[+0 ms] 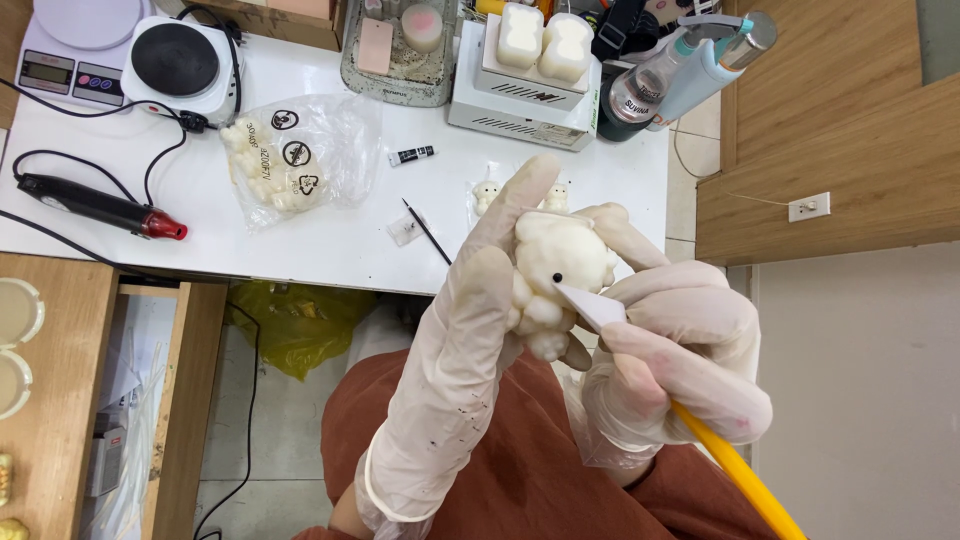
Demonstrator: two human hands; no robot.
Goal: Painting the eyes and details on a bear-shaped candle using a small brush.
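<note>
A cream bear-shaped figurine (556, 270) is held above the lap, off the white tabletop (330, 240), gloved left hand (470, 330) fingers wrapped around its back, while gloved right hand (680, 350) fingers grip a yellow-handled blade tool (600, 308) touching its side, a bag of similar figurines (290, 160) behind.

The figure's (556, 275) left side is covered by the left hand (470, 330). The tool's (700, 440) yellow handle is cut off at the bottom edge. The scale (70, 45), upper left, is cropped. Small figures (487, 195) mid-table cannot be made out.
</note>
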